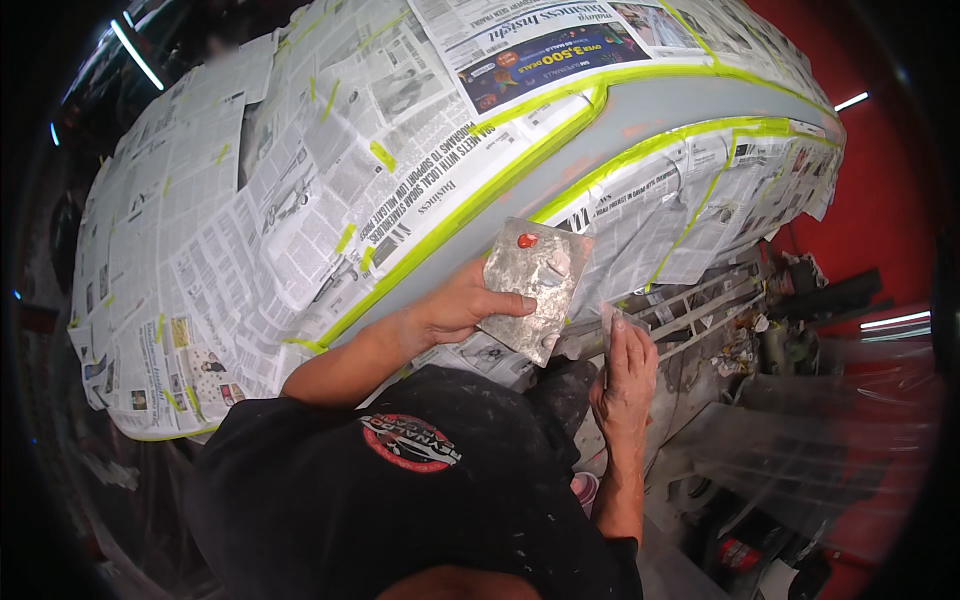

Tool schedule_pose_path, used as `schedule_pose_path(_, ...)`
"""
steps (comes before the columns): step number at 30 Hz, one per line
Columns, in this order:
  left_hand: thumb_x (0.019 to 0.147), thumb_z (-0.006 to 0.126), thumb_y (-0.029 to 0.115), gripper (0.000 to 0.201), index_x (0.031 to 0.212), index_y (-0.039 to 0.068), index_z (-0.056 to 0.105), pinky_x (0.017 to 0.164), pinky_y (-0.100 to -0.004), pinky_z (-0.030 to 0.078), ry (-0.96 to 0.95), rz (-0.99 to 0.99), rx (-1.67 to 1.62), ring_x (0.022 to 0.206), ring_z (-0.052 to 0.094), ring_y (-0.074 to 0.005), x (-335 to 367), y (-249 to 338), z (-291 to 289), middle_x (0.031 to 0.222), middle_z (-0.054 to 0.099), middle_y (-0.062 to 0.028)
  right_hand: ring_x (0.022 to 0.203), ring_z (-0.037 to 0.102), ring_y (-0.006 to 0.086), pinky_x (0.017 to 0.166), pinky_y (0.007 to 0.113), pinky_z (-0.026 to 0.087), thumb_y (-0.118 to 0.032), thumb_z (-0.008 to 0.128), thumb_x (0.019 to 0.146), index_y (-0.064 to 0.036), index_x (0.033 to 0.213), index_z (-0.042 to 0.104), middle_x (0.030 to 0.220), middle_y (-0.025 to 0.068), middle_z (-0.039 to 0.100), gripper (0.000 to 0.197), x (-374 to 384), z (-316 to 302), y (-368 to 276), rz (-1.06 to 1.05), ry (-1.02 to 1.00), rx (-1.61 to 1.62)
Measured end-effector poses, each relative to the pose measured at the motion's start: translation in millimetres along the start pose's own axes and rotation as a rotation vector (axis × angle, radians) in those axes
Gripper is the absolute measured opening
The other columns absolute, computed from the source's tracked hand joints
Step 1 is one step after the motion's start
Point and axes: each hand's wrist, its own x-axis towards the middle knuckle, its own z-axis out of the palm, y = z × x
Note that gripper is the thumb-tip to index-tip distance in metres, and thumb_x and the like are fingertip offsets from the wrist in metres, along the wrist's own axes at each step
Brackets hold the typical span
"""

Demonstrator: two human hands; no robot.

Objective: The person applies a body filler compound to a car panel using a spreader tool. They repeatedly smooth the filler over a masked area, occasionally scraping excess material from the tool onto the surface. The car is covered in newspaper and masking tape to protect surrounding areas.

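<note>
My left hand (462, 303) grips a flat, stained metal mixing plate (520, 268), thumb on its top face and fingers underneath. On the plate sit a red dab (527, 241) and a smear of pale paste (552, 265). Just right of the plate, my right hand (628, 372) pinches a thin, pale spreader (606, 318) that stands upright and is partly hidden by the fingers. Beyond both hands runs a bare grey strip of car body (555, 170), bordered by yellow-green masking tape (480, 195).
Newspaper (290, 170) taped over the car body fills the left and top. At the right are metal rails (705, 305), cluttered parts (735, 350), clear plastic sheeting (830, 420) and a red wall (885, 200). A pink-and-white round container (585, 488) shows beside my right forearm.
</note>
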Motion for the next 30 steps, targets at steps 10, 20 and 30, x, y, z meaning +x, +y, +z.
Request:
schedule_pose_path(10,0.085,0.071,0.000,0.063,0.142,0.004,0.043,0.103,-0.0398,0.048,-0.012,-0.008,0.019,0.121,0.058,-0.0228,-14.2,4.2,6.8,0.130,0.060,-0.0117,0.118,0.051,0.0354,0.100,0.048,0.039,0.008,0.056,0.071,-0.0185,0.140,0.055,0.130,0.0123,0.057,0.074,-11.4,-5.9,27.5,-0.006,-0.446,-0.332)
schedule_pose_path(20,0.090,0.071,0.013,0.047,0.132,-0.001,0.054,0.098,-0.0325,0.046,-0.161,-0.214,0.495,0.109,0.058,-0.0158,-5.2,-6.0,7.7,0.120,0.063,-0.0065,0.113,0.055,0.0295,0.097,0.044,0.039,0.000,0.062,0.072,-0.0158,0.129,0.065,0.127,0.0032,0.061,0.059,36.8,-69.3,-26.5,-0.177,-0.074,-0.277)
schedule_pose_path(30,0.090,0.069,0.012,0.040,0.126,-0.002,0.058,0.092,-0.0303,0.048,-0.156,-0.159,0.484,0.103,0.060,-0.0144,-10.1,-12.1,15.6,0.113,0.067,-0.0071,0.112,0.052,0.0275,0.094,0.043,0.037,-0.012,0.063,0.076,-0.0208,0.129,0.065,0.128,0.0013,0.060,0.054,45.9,-56.1,-34.9,-0.289,-0.204,-0.319)
